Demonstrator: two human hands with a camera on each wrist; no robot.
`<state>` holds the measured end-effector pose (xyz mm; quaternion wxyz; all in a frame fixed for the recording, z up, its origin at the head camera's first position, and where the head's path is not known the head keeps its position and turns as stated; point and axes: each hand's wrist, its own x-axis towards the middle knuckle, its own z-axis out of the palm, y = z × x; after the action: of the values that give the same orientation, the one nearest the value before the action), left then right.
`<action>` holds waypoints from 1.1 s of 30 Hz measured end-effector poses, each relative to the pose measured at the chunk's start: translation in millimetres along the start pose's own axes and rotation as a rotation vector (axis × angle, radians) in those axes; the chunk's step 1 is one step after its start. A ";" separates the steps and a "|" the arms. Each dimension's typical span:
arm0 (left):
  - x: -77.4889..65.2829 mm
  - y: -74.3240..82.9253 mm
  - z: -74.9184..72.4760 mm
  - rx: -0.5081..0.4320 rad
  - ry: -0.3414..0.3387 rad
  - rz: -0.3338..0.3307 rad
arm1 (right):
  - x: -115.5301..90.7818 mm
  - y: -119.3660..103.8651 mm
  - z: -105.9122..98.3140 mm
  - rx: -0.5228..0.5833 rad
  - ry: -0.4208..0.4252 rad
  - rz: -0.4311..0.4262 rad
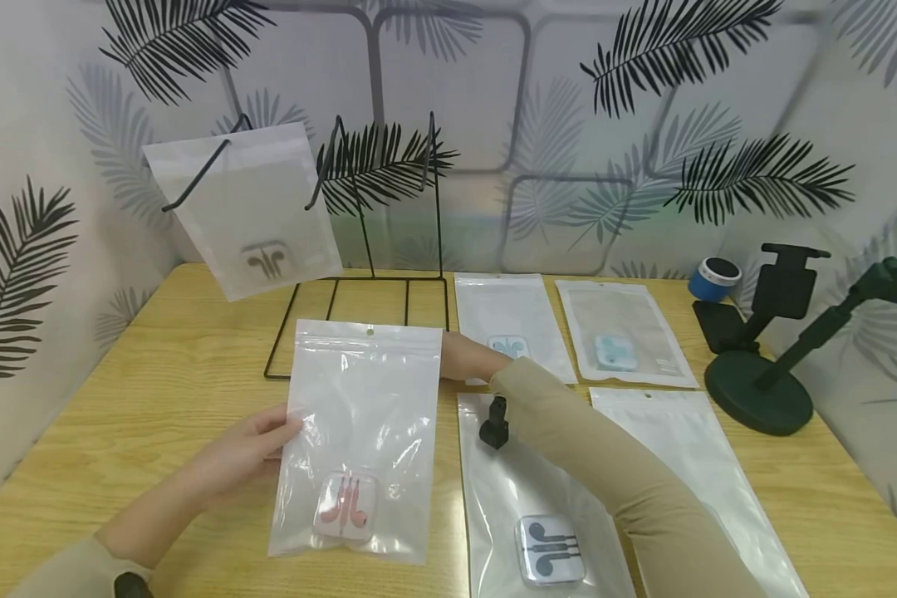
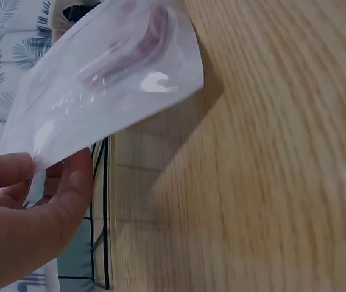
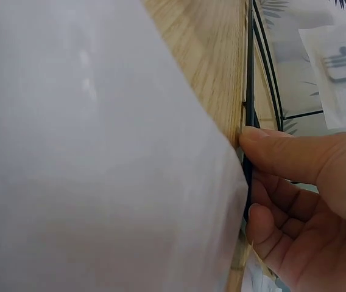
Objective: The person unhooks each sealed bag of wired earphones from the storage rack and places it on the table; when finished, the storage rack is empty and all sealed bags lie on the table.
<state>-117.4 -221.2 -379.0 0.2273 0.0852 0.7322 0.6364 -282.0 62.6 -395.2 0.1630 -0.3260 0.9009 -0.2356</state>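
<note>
My left hand (image 1: 250,444) pinches the left edge of a clear-fronted zip bag (image 1: 366,399), thumb in front and fingers behind. Low in that bag is a small square case with pink earphones (image 1: 346,507). The bag is held up with its hang hole at the top. My right hand (image 1: 467,357) reaches past the bag's right edge, its fingertips hidden behind it in the head view. In the right wrist view its thumb and curled fingers hold a black wire of the display rack (image 3: 250,67) at its base. Another earphone bag (image 1: 242,199) hangs on the rack's left hook.
To the right lie several zip bags: one with blue earphones (image 1: 512,299), one with a light blue case (image 1: 620,332), one with grey earphones (image 1: 493,498). A dark green stand (image 1: 758,394), a black phone holder (image 1: 781,286) and a blue round object (image 1: 713,281) stand at the far right.
</note>
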 end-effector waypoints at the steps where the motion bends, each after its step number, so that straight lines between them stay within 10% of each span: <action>1: -0.1 -1.9 -3.2 0.038 0.004 0.000 | 0.3 -0.3 -0.5 0.022 -0.009 0.024; 13: 0.2 -16.2 -23.8 0.360 -0.087 0.000 | 1.8 2.1 -0.7 0.166 -0.059 0.010; 33: 6.2 -19.2 -12.4 0.445 -0.105 -0.090 | 1.4 4.2 0.1 0.171 -0.058 -0.027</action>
<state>-125.1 -233.0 -397.9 0.2689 0.1337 0.8446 0.4431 -285.1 64.5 -397.8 0.2132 -0.3296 0.8679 -0.3044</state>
